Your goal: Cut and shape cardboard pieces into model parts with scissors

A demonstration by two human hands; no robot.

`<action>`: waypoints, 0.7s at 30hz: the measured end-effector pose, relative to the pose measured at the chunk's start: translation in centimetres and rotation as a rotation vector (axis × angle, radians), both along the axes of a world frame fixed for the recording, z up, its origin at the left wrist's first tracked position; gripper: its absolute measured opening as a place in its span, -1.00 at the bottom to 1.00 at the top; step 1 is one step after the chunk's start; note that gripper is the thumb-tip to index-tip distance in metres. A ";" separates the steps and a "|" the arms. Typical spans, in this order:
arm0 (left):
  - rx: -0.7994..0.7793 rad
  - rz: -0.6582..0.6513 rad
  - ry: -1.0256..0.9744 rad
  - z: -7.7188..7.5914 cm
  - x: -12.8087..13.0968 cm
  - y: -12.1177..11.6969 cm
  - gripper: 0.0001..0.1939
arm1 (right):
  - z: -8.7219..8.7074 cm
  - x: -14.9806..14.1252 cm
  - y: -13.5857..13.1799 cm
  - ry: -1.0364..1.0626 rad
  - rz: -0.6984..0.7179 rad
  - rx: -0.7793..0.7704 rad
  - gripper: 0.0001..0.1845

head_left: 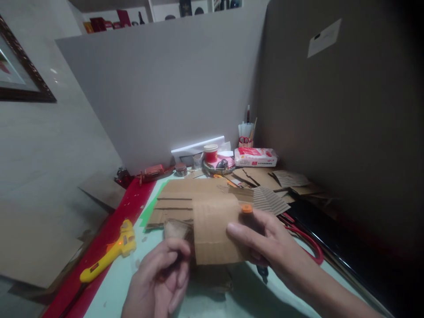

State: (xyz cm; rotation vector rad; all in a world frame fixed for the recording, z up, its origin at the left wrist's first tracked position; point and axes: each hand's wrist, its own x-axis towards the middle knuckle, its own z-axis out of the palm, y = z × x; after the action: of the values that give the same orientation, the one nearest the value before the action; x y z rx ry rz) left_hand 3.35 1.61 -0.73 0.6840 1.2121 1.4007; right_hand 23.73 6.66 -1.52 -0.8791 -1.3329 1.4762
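My right hand (pixel 265 238) is closed on a piece of brown cardboard (pixel 213 238), its thumb pressed on the front face. The cardboard stands raised over the table and bends over at the top. The same hand also has a dark tool with an orange end (pixel 247 208); its dark lower tip shows below the palm, and its kind is unclear. My left hand (pixel 162 274) is just left of the cardboard, fingers curled and thumb against the forefinger. Whatever they pinch, if anything, is not visible. Behind lies a flat cardboard sheet (pixel 179 189) with dark strips on it.
A yellow hot glue gun (pixel 112 251) lies at the left, its orange light showing. Red-handled scissors (pixel 309 243) lie at the right beside a long black object (pixel 331 247). Corrugated scraps (pixel 270 201), a red cup (pixel 210 153) and a wipes pack (pixel 255 157) are farther back.
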 end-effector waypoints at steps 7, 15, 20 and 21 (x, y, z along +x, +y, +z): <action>0.067 -0.236 0.059 -1.1 0.4 -0.5 -0.55 | 0.8 -0.1 -0.6 -0.086 0.003 -0.025 -0.59; 0.165 -0.153 0.383 -0.9 0.4 -0.7 -0.61 | 0.5 -1.2 -1.5 -0.167 -0.094 0.081 -0.67; 0.130 -0.106 0.188 -0.7 0.5 -1.0 -0.56 | 0.4 0.7 -0.6 0.047 -0.327 0.177 -0.73; 0.129 -0.088 0.144 -0.7 0.6 -1.1 -0.55 | 0.4 1.5 -0.4 0.063 -0.352 0.235 -0.74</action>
State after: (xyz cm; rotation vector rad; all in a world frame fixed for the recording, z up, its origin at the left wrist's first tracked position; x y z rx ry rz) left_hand 3.91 0.52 -1.39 0.9306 1.1953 1.3838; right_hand 25.20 6.28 -1.08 -0.8544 -1.2045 1.0447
